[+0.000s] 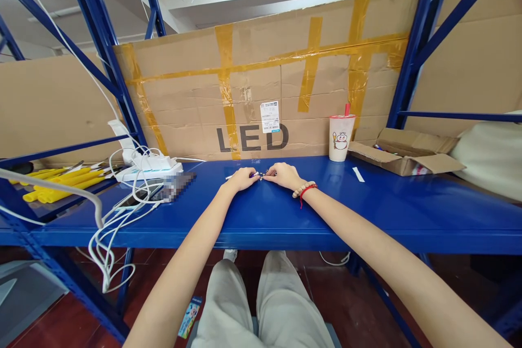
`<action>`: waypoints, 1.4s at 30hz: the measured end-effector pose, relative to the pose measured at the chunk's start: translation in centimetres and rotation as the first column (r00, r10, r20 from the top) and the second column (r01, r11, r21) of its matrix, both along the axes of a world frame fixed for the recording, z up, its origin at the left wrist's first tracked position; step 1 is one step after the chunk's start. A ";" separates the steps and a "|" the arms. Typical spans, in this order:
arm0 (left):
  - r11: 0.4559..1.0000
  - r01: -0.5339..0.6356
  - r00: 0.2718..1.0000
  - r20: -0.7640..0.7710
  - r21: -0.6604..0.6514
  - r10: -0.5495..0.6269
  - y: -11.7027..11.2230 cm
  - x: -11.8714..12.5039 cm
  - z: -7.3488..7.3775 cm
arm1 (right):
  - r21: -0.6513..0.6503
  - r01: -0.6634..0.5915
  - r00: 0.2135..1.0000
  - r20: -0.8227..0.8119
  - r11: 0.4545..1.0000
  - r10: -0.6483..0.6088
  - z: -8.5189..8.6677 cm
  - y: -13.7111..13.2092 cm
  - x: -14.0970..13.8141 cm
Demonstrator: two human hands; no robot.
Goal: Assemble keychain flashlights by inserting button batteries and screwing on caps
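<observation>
My left hand (243,178) is closed around a slim pen (229,177), whose pale end sticks out to the left and whose purplish part shows by the fingertips. Just to the right, my right hand (285,175) is in a pinch at a small dark, shiny piece (261,176) between the two hands. Its details are too small to make out, and my fingers hide part of it. Both hands rest low over the blue shelf (277,212). A beaded bracelet and a red cord circle my right wrist.
A lidded cup (341,138) with a red straw stands at the back right, beside an open cardboard box (403,155) and a white strip (358,174). Leftward lie a power strip (153,166), tangled white cables (108,244) and yellow-handled tools (67,182). Cardboard (187,109) walls the back.
</observation>
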State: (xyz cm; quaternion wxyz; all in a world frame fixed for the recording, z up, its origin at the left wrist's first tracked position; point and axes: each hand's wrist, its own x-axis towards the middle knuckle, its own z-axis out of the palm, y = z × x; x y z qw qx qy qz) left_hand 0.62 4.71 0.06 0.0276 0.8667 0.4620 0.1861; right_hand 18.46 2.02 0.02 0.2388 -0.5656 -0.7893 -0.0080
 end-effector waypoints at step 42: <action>0.999 -0.031 0.999 -0.013 -0.009 0.031 -0.1 0.0 0.0 | -0.017 -0.004 1.000 -0.003 1.000 0.004 0.0 0.0 -0.1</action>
